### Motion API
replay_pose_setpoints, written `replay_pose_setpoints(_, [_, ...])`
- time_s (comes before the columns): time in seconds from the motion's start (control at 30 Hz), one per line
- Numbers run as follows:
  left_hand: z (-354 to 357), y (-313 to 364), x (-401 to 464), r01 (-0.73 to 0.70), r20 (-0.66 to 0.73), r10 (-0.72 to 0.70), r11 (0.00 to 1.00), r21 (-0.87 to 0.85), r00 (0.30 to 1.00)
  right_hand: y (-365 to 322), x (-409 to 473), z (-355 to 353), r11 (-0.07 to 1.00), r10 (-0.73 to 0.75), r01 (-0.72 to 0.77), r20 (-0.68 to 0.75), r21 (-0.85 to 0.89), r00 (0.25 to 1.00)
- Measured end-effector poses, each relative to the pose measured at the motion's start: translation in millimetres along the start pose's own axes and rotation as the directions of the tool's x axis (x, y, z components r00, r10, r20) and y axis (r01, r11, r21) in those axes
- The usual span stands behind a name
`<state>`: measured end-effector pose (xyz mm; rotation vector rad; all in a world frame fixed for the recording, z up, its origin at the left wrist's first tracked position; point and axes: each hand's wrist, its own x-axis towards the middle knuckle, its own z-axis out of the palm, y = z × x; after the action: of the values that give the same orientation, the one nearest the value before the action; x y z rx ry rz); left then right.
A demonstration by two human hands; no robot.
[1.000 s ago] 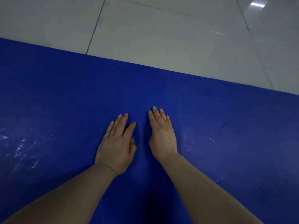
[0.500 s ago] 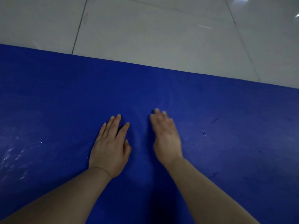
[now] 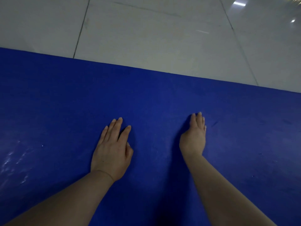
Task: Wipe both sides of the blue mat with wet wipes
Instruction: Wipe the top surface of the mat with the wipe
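The blue mat (image 3: 65, 103) lies flat on the floor and fills the lower two thirds of the view. My left hand (image 3: 112, 149) rests palm down on it with straight fingers, left of centre. My right hand (image 3: 194, 136) also lies flat on the mat, fingers straight and pointing away from me, to the right of the left hand. Neither hand holds anything. No wet wipe is in view. Pale wet streaks (image 3: 14, 162) glisten on the mat at the far left.
Beyond the mat's far edge lies a light grey tiled floor (image 3: 154, 35) with dark grout lines and ceiling-light reflections at the top right. A few small specks dot the mat's right side (image 3: 253, 176).
My right hand has slid to the right across the mat, widening the gap between the hands. The left hand has stayed flat in about the same spot.
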<state>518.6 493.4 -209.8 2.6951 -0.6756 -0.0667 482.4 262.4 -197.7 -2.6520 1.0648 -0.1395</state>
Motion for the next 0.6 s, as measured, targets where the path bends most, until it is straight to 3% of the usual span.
replay_pose_setpoints(0.03, [1, 0, 0, 0.001, -0.003, -0.001, 1.0, -0.001, 1.0, -9, 5, 0, 0.999, 0.029, -0.029, -0.007, -0.019, 1.0])
replay_pose_setpoints(0.1, [1, 0, 0, 0.004, -0.006, -0.004, 1.0, 0.002, 1.0, -48, 0, 7, 0.985, -0.165, 0.167, 0.053, -0.049, 0.985])
replay_pose_setpoints(0.2, [0, -2, 1, -0.006, 0.008, 0.006, 1.0, 0.002, 1.0, -96, -20, 20, 0.83, -0.557, 0.551, 0.194, 0.09, 0.807])
replay_pose_setpoints(0.23, [1, -3, 2, -0.01, 0.012, 0.01, 1.0, 0.005, 1.0, -97, -17, 20, 0.783, -0.619, 0.616, 0.205, 0.09, 0.758])
replay_pose_setpoints(0.27, [1, -3, 2, -0.01, 0.015, 0.01, 1.0, 0.004, 1.0, -89, -6, 18, 0.776, -0.626, 0.629, 0.194, 0.053, 0.756])
replay_pose_setpoints(0.3, [1, -3, 1, -0.006, 0.015, 0.006, 1.0, 0.002, 1.0, -74, 8, 16, 0.817, -0.569, 0.577, 0.165, 0.001, 0.805])
replay_pose_setpoints(0.37, [0, -1, 1, 0.0, 0.027, 0.0, 1.0, -0.003, 1.0, -40, 40, 7, 0.952, -0.295, 0.299, 0.071, -0.066, 0.953])
replay_pose_setpoints(0.43, [-1, -1, 2, -0.002, 0.043, 0.002, 1.0, -0.004, 0.999, -25, 60, 3, 0.998, -0.042, 0.042, -0.01, -0.049, 0.999])
replay_pose_setpoints(0.6, [-1, 0, 4, 0.016, -0.015, -0.018, 0.994, -0.105, 1.0, -35, 57, 11, 0.993, -0.118, 0.118, 0.026, 0.009, 0.993])
